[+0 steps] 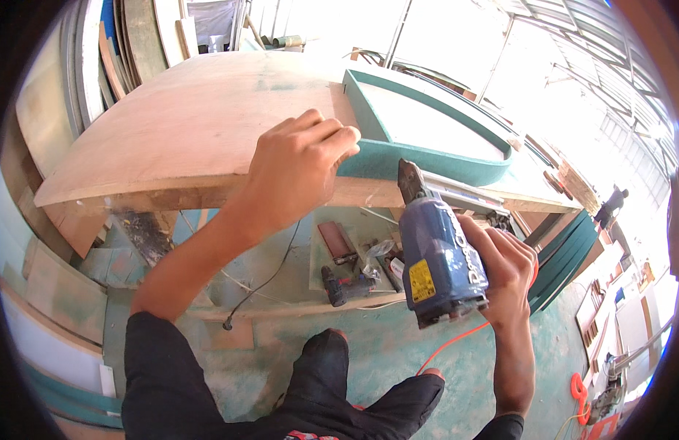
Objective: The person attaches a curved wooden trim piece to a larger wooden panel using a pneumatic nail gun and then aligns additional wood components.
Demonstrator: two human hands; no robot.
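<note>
In my right hand [504, 268] is a blue nail gun [442, 253], tilted so its dark metal nose points up and away toward the table's near edge. My fingers wrap its handle, and an orange air hose [453, 342] trails below that hand. My left hand [299, 161] is closed, fingers curled together, over the table's near edge. Its fingertips overlap the near corner of a teal-green curved frame [435, 163] in the view; whether they touch it, or pinch something small, is hidden. The frame lies on the right part of the pale plywood tabletop [200, 125].
Under the table, a shelf [280, 312] carries a cordless drill [343, 286] and odd pieces. A black plugged cable [262, 290] hangs down. Boards [53, 110] lean at left; teal strips [563, 253] stand at right. A distant person [611, 207] is at far right.
</note>
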